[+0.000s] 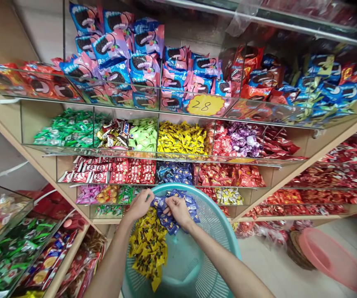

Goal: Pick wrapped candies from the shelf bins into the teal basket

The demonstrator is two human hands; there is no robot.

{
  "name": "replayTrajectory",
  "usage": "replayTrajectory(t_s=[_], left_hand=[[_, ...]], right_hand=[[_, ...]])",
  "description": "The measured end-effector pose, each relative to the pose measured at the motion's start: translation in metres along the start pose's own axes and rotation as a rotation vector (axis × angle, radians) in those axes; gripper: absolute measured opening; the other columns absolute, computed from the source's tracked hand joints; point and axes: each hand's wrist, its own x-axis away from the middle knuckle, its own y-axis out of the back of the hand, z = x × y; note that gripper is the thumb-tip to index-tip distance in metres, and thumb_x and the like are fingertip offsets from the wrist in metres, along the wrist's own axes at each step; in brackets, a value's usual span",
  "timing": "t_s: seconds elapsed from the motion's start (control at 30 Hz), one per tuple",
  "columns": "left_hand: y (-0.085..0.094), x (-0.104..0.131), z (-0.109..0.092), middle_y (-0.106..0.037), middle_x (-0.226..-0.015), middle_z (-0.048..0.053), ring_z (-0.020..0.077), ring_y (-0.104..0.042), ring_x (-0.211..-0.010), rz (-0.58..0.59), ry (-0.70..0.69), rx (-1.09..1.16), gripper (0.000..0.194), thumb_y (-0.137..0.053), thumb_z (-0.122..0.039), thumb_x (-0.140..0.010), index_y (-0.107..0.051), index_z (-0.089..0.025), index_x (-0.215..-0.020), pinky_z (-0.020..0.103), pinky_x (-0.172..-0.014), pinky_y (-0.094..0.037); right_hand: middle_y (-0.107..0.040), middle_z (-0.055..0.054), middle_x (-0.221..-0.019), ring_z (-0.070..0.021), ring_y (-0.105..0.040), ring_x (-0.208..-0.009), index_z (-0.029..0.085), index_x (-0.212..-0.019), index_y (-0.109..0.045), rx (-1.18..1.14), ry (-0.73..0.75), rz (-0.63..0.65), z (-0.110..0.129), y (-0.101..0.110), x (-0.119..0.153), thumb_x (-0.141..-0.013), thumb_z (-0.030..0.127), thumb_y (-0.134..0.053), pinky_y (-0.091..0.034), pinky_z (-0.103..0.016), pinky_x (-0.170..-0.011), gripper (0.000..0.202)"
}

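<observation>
A large teal plastic basket [228, 231] stands in front of the shelves. Yellow wrapped candies [149, 248] are heaped on its left side, and dark blue wrapped candies [192, 207] lie at its back. My left hand [141, 203] is over the basket's back left rim, its fingers curled beside the blue packets; whatever they hold is too small to tell. Over the blue candies, my right hand [177, 210] has thumb and fingers pinched together at a blue packet.
Shelves with clear dividers hold green candies [69, 128], yellow candies [181, 138] and blue-pink cookie packs [112, 47]. A yellow price tag [206, 105] reads 28. On the floor at the right is a pink basket [334, 258]. More candy bins [10, 244] stand at the lower left.
</observation>
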Motion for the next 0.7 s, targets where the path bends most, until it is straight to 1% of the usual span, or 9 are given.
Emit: replayTrajectory(t_s=[0.17, 0.23, 0.3, 0.37, 0.43, 0.57, 0.7], left_hand=[[0.0, -0.001, 0.0, -0.059, -0.089, 0.001, 0.0168, -0.053, -0.088, -0.006, 0.016, 0.05, 0.029, -0.032, -0.043, -0.085, -0.052, -0.023, -0.08, 0.027, -0.08, -0.039], [0.0, 0.0, -0.001, -0.06, -0.091, 0.001, 0.0171, -0.053, -0.089, -0.006, 0.03, 0.09, 0.032, -0.034, -0.048, -0.084, -0.053, -0.023, -0.083, 0.027, -0.08, -0.039], [0.001, 0.001, -0.004, -0.061, -0.092, 0.0, 0.0179, -0.054, -0.089, -0.002, 0.081, 0.122, 0.037, -0.033, -0.055, -0.083, -0.054, -0.024, -0.086, 0.028, -0.078, -0.039], [0.003, 0.002, -0.007, -0.061, -0.091, 0.0, 0.0189, -0.054, -0.087, -0.004, 0.152, 0.139, 0.044, -0.03, -0.061, -0.082, -0.054, -0.024, -0.086, 0.028, -0.075, -0.039], [0.004, 0.003, -0.011, -0.061, -0.088, 0.0, 0.0198, -0.054, -0.086, -0.01, 0.194, 0.142, 0.049, -0.027, -0.064, -0.082, -0.053, -0.024, -0.083, 0.028, -0.073, -0.038], [0.005, 0.004, -0.013, -0.06, -0.082, 0.0, 0.0202, -0.054, -0.082, 0.003, 0.2, 0.124, 0.052, -0.023, -0.067, -0.081, -0.051, -0.023, -0.078, 0.028, -0.07, -0.037], [0.004, 0.004, -0.012, -0.06, -0.083, 0.0, 0.0199, -0.054, -0.08, 0.022, 0.197, 0.108, 0.054, -0.021, -0.068, -0.081, -0.051, -0.023, -0.079, 0.027, -0.067, -0.036]], right_hand=[[-0.061, 0.0, -0.049, -0.0102, -0.053, -0.038, 0.017, -0.068, -0.054, -0.01, 0.001, -0.017, 0.0, -0.001, 0.0, -0.073, 0.058, -0.053, -0.04, -0.019, -0.04, 0.042], [-0.059, 0.002, -0.047, -0.0104, -0.053, -0.037, 0.017, -0.071, -0.054, 0.023, 0.015, 0.003, 0.003, 0.001, 0.002, -0.074, 0.059, -0.052, -0.038, -0.019, -0.039, 0.042], [-0.058, 0.003, -0.045, -0.0115, -0.054, -0.037, 0.017, -0.075, -0.054, 0.05, 0.034, 0.02, 0.009, 0.005, 0.005, -0.075, 0.06, -0.051, -0.038, -0.019, -0.039, 0.043], [-0.058, 0.003, -0.046, -0.0123, -0.056, -0.039, 0.017, -0.078, -0.055, 0.064, 0.058, 0.016, 0.018, 0.013, 0.007, -0.075, 0.06, -0.05, -0.039, -0.019, -0.039, 0.043], [-0.06, 0.002, -0.049, -0.0123, -0.056, -0.041, 0.017, -0.079, -0.055, 0.08, 0.091, -0.012, 0.028, 0.024, 0.007, -0.076, 0.059, -0.05, -0.039, -0.019, -0.039, 0.043], [-0.06, 0.002, -0.048, -0.0105, -0.052, -0.038, 0.017, -0.078, -0.055, 0.149, 0.112, -0.049, 0.043, 0.05, 0.008, -0.077, 0.058, -0.051, -0.038, -0.019, -0.039, 0.041], [-0.06, 0.002, -0.047, -0.0093, -0.049, -0.036, 0.018, -0.072, -0.052, 0.239, 0.074, 0.032, 0.043, 0.071, 0.02, -0.077, 0.058, -0.05, -0.036, -0.019, -0.039, 0.04]])
